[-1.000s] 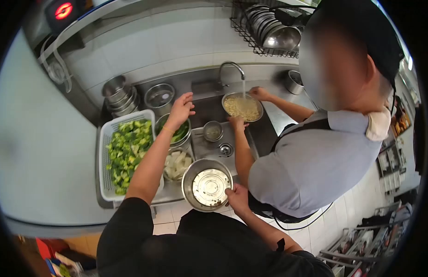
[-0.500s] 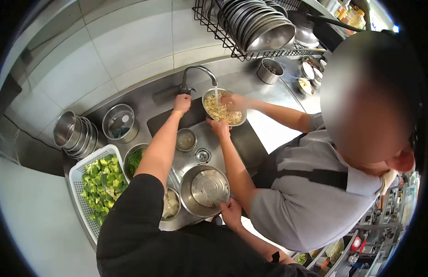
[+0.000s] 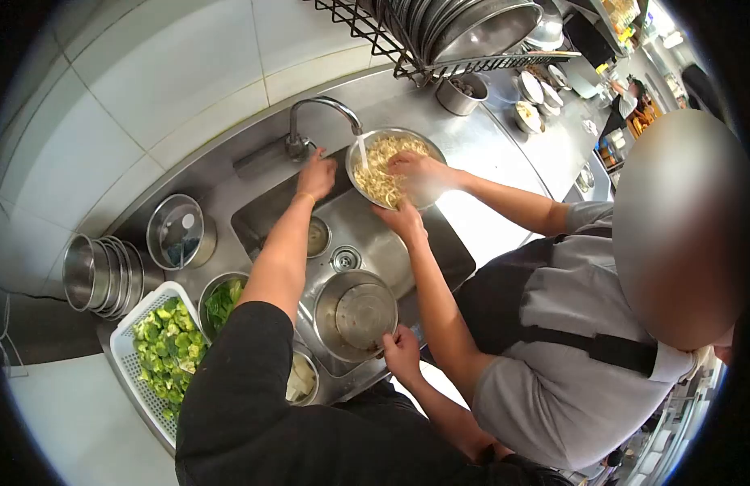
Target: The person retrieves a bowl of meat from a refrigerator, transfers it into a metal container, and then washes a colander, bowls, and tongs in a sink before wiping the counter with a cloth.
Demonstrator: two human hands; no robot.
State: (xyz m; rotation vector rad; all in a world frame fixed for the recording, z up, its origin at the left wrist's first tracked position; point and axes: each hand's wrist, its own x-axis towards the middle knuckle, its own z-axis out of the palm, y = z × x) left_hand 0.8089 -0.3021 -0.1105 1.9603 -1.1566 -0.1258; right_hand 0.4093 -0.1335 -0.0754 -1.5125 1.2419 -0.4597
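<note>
My left hand (image 3: 317, 176) is at the tap (image 3: 296, 138), fingers curled at its small lever. Water runs from the spout into a steel bowl (image 3: 434, 150) of bean sprouts (image 3: 383, 182). A co-worker in a grey shirt holds that bowl by its near rim with one hand and has the other among the sprouts. My right hand (image 3: 402, 354) grips the rim of a large steel pot (image 3: 330, 328) at the near end of the sink. Inside the pot lies a round, flat metal piece (image 3: 365, 316).
Left of the sink stand a white basket (image 3: 124, 340) of broccoli, a pot of leafy greens (image 3: 223, 301), a lidded pot (image 3: 181, 231) and stacked pots (image 3: 91, 271). A wire rack (image 3: 407, 69) of steel bowls hangs above. The co-worker (image 3: 553, 324) stands close at right.
The view has shifted and turned a little to the right. My left hand sits slightly lower against the tap lever. The co-worker's hand has moved within the sprouts; water still runs.
</note>
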